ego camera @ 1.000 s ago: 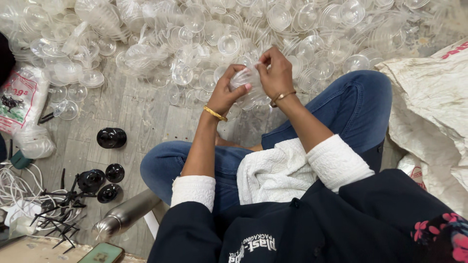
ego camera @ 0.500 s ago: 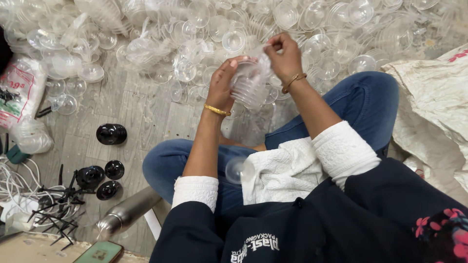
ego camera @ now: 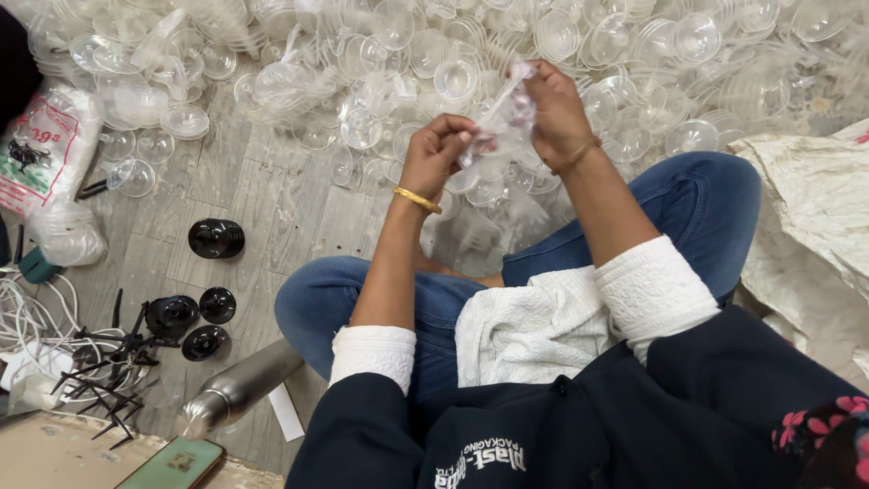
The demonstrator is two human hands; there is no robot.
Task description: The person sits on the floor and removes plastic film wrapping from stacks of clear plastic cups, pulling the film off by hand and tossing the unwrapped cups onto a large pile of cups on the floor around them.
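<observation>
Floor [ego camera: 272, 208]: grey wood-look planks; the person sits cross-legged on it in blue jeans, lower centre of the frame.
Pile of clear plastic cups [ego camera: 380, 54]: spread across the whole top of the frame, loose and in stacks.
Pale sack [ego camera: 815, 208]: crumpled at the right edge.
Printed bag [ego camera: 45, 149]: white with red and green print, far left.
Steel bottle [ego camera: 240, 385]: lying on its side, lower left.
Black lids [ego camera: 215, 238]: round, dark, a few scattered left of centre.
Clear plastic piece [ego camera: 498, 127]: upper centre, held up between both hands above the pile; its exact shape is too blurred to tell.
Left hand [ego camera: 439, 154]: gold bangle at the wrist, grip pinched together on the lower end of the clear plastic piece.
Right hand [ego camera: 557, 109]: thin bracelet at the wrist, grip clamped on the upper end of the same piece.
</observation>
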